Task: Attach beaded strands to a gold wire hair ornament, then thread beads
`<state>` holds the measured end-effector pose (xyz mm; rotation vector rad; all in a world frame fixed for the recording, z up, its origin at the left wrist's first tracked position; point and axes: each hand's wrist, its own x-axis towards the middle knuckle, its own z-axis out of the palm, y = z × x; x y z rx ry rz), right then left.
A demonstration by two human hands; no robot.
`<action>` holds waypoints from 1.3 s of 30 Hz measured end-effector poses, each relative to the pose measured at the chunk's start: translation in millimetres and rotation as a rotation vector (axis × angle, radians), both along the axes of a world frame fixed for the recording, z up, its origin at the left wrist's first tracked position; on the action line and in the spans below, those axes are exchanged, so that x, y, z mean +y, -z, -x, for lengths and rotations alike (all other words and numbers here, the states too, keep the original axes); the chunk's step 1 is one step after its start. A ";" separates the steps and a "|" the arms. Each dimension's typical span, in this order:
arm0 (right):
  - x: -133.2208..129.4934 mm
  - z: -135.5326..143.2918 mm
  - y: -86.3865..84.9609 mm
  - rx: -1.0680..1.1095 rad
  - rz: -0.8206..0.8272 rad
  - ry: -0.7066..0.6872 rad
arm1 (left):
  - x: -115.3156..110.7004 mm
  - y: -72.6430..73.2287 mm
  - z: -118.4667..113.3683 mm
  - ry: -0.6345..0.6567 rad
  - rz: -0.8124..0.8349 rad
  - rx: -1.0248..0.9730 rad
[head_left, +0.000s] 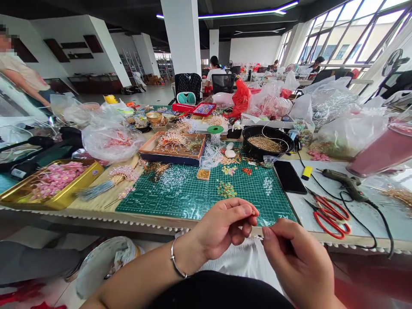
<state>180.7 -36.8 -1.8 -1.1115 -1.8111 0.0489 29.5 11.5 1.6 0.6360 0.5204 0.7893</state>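
My left hand (228, 225), with a bangle (175, 259) on its wrist, is raised at the table's front edge, thumb and forefinger pinched together. Something tiny shows at those fingertips, too small to name. Close by on the right, my right hand (294, 253) is closed, its thumb pressed against the curled forefinger; what it grips, if anything, is hidden. Beyond both hands lies a green cutting mat (170, 201) with loose clear beads (170, 178), orange-green beads (226, 189), red beads (246, 171) and a small box of gold beads (203, 174).
Red-handled pliers (331, 216), a glue gun (346, 182), a yellow lighter (307, 173) and a black phone (289, 177) lie on the right. A gold tray of pink flowers (58, 180) stands left. Behind are a wooden tray (148, 148) and a black bowl (268, 141).
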 end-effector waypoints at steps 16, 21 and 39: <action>5.0 -2.3 9.4 0.086 0.107 -0.062 | -5.5 -2.5 11.4 -0.097 -0.615 0.497; 4.2 -4.6 23.0 0.326 0.433 -0.092 | -4.2 -2.0 22.1 -0.363 -1.503 0.847; 8.6 -14.3 34.5 0.594 0.788 -0.067 | 98.1 34.1 46.6 -0.216 -1.343 1.359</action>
